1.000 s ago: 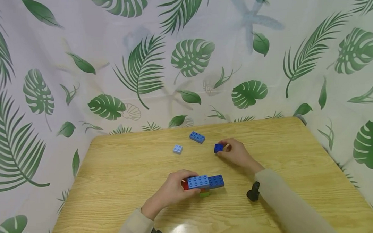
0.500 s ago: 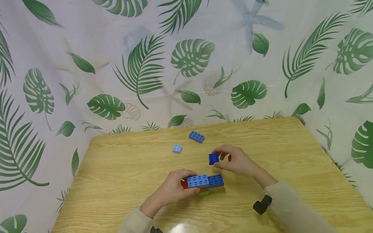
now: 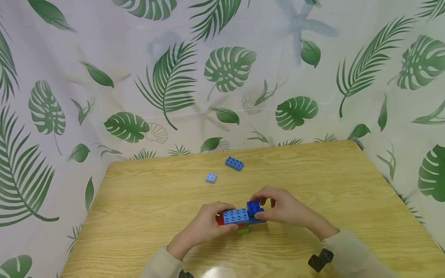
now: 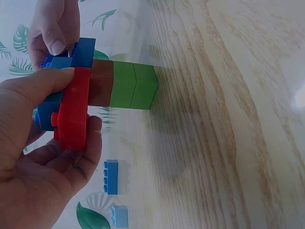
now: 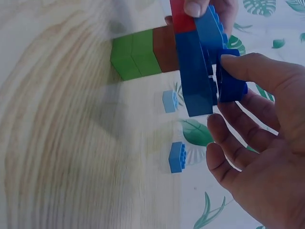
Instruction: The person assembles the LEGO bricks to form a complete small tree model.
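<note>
A tower of toy building bricks stands on the table. Two green bricks [image 4: 122,85] form its foot, with a brown brick [image 4: 101,82] over them. Across the brown one lie a red brick [image 4: 76,107] and a long blue brick [image 5: 191,71], which juts out to the right. A lighter blue brick [image 3: 235,216] sits on top. My left hand [image 3: 205,224] grips the tower's upper part at the red end, thumb in front. Between thumb and fingers my right hand [image 3: 285,209] pinches a small dark blue brick [image 5: 232,78], right at the studs of the long blue brick and slightly tilted.
Farther back on the wooden table [image 3: 154,200] lie a long blue brick [image 3: 234,163] and a small light blue brick [image 3: 211,177]. A leaf-patterned curtain [image 3: 190,94] hangs behind the table.
My right hand has carried the small dark blue brick from the table towards me and leftward, over the jutting blue brick. My left hand has kept its grip on the tower.
</note>
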Demonstrator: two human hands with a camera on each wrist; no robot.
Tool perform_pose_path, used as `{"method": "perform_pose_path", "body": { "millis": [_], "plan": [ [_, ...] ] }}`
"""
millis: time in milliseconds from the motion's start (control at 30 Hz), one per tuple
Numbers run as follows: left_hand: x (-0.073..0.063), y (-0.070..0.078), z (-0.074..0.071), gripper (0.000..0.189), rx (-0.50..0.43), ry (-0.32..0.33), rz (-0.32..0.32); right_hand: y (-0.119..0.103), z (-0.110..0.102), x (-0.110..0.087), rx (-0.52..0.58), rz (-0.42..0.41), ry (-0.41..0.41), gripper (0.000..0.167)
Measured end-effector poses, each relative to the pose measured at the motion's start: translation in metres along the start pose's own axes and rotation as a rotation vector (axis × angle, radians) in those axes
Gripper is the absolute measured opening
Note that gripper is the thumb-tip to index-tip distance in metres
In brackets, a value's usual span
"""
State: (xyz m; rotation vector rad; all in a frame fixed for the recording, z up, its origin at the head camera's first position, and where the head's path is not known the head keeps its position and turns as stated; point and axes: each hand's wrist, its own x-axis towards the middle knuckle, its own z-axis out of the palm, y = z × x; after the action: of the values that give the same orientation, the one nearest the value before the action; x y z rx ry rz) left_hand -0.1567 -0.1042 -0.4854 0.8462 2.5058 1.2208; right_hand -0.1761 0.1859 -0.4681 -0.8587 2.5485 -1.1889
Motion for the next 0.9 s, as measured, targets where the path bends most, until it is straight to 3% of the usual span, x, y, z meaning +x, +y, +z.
{"method": "perform_pose_path", "body": {
  "millis": [467, 667, 900],
  "plan": [
    [-0.001, 0.001, 0.004, 0.043, -0.008, 0.011, -0.032, -0.004, 0.006, -0.010, 0.005, 0.016, -0.026, 0.036],
    [-0.003, 0.000, 0.008, 0.052, -0.106, 0.054, -0.060, -0.001, 0.009, -0.010, 0.114, 0.029, -0.059, 0.032],
    [-0.004, -0.004, 0.014, 0.039, -0.171, 0.104, -0.092, 0.001, 0.011, -0.008, 0.158, 0.026, -0.061, 0.030]
  ]
}}
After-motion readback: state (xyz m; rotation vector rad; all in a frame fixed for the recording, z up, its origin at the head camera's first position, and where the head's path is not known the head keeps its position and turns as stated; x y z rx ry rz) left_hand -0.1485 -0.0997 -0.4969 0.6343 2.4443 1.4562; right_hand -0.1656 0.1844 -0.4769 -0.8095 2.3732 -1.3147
